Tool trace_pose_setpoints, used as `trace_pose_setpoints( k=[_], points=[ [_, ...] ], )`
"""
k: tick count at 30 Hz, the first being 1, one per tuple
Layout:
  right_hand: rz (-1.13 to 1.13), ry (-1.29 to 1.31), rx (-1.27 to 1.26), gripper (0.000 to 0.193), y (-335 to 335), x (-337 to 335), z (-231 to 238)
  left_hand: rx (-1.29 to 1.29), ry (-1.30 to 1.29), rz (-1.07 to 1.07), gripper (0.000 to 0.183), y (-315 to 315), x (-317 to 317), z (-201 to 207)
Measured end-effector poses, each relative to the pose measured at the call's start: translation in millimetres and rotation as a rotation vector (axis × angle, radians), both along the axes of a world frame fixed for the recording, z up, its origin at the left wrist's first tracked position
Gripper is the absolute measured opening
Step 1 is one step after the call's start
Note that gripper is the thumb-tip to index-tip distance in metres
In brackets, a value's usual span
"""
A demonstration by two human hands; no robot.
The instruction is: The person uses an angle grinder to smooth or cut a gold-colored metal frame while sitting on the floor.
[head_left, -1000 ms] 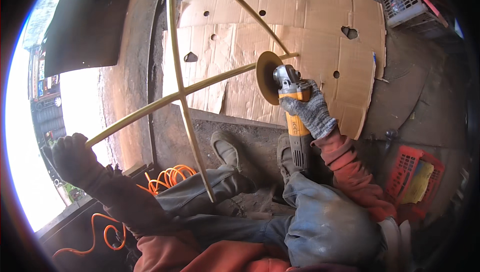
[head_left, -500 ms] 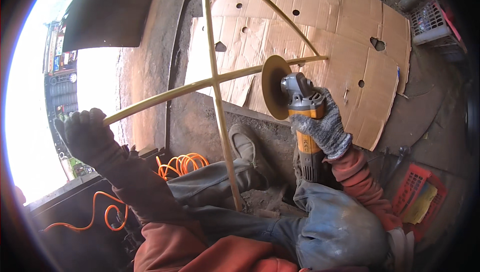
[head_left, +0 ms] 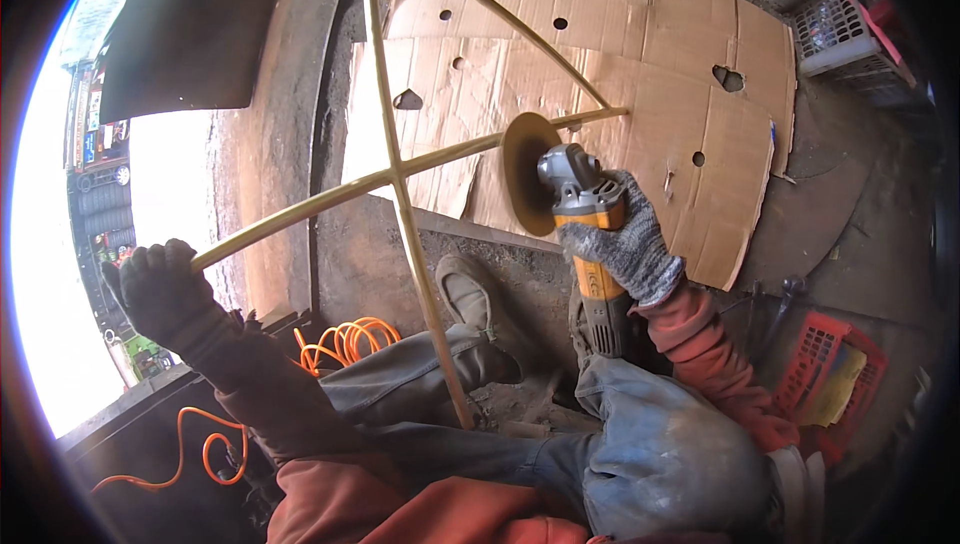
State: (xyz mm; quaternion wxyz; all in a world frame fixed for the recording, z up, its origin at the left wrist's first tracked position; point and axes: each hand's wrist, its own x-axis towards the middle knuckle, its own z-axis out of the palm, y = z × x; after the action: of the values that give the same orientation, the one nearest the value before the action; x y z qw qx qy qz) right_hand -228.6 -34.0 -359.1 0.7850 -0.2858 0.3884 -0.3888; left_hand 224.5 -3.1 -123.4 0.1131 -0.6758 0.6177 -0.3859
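Observation:
My left hand (head_left: 165,289), in a dark glove, is closed round the left end of a brass-coloured metal frame (head_left: 300,210). Its long bars cross in the middle, and another bar slants down from the top to the right end. In a grey knitted glove, my right hand (head_left: 632,244) grips the yellow and grey body of an angle grinder (head_left: 596,284). The grinder's round disc (head_left: 522,174) stands on edge by the frame's right arm and hides a short stretch of it. Whether the disc touches the bar, I cannot tell.
Flattened cardboard (head_left: 690,54) with holes lies under the frame's far part. An orange coiled hose (head_left: 350,342) runs at the left. A red plastic basket (head_left: 815,364) stands at the right, and a pale crate (head_left: 835,39) far right. My shoe (head_left: 470,294) is near the lower bar.
The whole view has shifted, so that the frame, cardboard and both hands appear a little farther left. My hands keep the same holds on the frame and the grinder.

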Motion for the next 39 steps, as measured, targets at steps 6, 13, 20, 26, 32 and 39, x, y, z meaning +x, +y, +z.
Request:
trace_pose_setpoints(
  k=[6,13,20,26,32,39],
  points=[
    [0.017,-0.138,-0.113,0.066,5,17,15,0.134,-0.430,-0.085,0.029,-4,-13,11],
    [0.018,-0.117,-0.098,0.072,15,14,7,0.166,-0.511,0.083,0.010,0,-12,15],
    [-0.148,0.154,0.055,0.056,-9,-26,-40,0.067,-0.185,0.202,0.007,-2,-2,15],
    [-0.011,0.007,-0.193,0.071,7,10,6,0.053,0.284,0.171,0.008,9,46,35],
    [-0.098,-0.048,0.047,0.062,-1,-11,-16,-0.078,1.274,-0.087,0.013,24,115,51],
    [-0.154,0.035,0.126,0.060,-8,-29,-43,-0.241,1.584,-0.331,0.024,4,50,25]
  ],
)
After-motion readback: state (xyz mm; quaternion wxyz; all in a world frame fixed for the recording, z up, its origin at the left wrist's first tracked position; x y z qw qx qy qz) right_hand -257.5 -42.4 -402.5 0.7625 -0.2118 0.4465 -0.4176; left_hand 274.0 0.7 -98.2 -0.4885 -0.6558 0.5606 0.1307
